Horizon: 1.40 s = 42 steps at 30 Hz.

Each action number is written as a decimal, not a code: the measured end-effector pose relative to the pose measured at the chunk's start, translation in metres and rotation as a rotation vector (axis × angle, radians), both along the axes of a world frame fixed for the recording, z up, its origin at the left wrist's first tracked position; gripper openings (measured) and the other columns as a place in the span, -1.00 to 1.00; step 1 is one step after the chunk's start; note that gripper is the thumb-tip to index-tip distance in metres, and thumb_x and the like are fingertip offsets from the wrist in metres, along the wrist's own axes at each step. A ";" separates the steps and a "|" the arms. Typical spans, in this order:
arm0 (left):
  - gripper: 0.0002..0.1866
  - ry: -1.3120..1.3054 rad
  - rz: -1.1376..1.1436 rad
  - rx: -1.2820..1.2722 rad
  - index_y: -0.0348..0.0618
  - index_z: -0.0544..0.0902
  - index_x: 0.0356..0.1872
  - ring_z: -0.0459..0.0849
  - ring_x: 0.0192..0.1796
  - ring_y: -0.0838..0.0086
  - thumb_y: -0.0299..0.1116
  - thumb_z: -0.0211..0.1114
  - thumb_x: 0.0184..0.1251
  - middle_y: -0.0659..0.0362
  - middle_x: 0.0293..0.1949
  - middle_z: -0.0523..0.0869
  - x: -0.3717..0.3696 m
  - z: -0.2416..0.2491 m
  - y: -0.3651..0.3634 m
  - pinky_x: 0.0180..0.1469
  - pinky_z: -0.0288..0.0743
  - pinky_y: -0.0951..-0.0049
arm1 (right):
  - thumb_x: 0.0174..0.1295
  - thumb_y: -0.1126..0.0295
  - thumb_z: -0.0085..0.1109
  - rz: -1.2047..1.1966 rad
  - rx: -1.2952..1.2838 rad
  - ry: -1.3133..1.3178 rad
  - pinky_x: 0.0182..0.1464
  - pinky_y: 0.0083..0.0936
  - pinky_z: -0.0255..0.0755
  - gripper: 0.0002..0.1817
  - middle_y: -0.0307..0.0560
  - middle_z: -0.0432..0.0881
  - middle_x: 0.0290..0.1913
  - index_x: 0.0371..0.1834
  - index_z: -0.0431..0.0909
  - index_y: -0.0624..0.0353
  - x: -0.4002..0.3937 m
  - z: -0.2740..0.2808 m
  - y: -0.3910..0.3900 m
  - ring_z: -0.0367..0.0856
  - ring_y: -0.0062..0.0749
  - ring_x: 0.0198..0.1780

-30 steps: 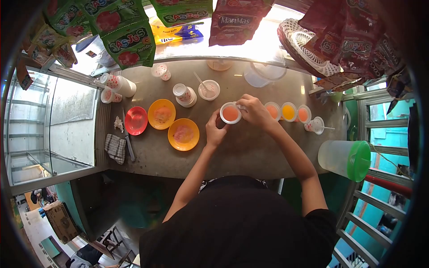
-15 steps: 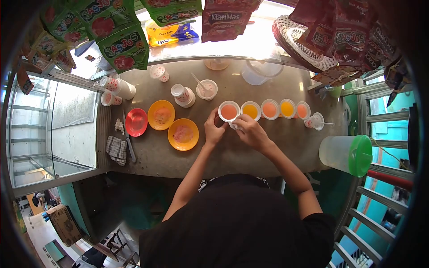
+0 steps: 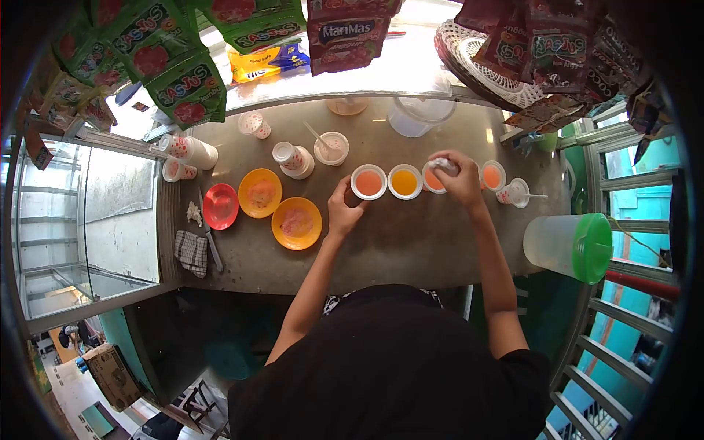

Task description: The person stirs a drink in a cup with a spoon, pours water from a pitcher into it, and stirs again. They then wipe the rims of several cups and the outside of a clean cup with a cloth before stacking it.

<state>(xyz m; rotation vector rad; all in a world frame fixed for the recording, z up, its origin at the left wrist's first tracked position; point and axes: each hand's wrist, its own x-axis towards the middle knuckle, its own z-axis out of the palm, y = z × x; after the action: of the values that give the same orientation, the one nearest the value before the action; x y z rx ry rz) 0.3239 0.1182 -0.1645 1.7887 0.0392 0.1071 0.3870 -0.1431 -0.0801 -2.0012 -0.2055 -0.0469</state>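
My left hand (image 3: 344, 210) curls around the left side of a plastic cup of pink-orange drink (image 3: 368, 182), which stands on the counter at the left end of a row. Raised over the row, my right hand (image 3: 463, 180) pinches a white crumpled tissue (image 3: 443, 165). Beside the held cup stands a cup of yellow drink (image 3: 404, 181). A further pink-orange cup (image 3: 432, 179) is partly covered by my right fingers. Past that hand is another pink-orange cup (image 3: 492, 176); the cup between them is hidden.
Two yellow plates (image 3: 314, 242) and a red plate (image 3: 221, 207) lie left, near a knife (image 3: 213, 246) and checked cloth (image 3: 191, 251). Stacked cups (image 3: 296, 163) and a tub with a spoon (image 3: 331, 149) stand behind. A green-lidded container (image 3: 561, 246) is right; sachets (image 3: 348, 37) hang overhead.
My right hand has moved right with the tissue, away from the leftmost cup and over the middle of the row. The left hand stays at the leftmost cup. The view has shifted slightly.
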 end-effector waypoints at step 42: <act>-0.31 -0.015 -0.020 0.054 -0.12 0.44 0.24 0.61 0.12 0.32 -0.40 0.55 0.04 0.08 0.19 0.47 -0.070 0.013 -0.020 0.04 0.57 0.33 | 0.07 0.58 0.28 -0.100 -0.097 -0.076 -0.19 -0.49 0.55 -0.81 0.05 0.72 -0.27 -0.21 0.67 0.30 0.012 -0.019 -0.007 0.71 -0.32 -0.31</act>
<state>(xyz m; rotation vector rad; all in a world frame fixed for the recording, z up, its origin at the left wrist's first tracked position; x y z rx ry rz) 0.2541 0.0983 -0.1514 1.8414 0.0079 0.1088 0.3989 -0.1499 -0.0991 -2.1072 -0.1592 -0.1804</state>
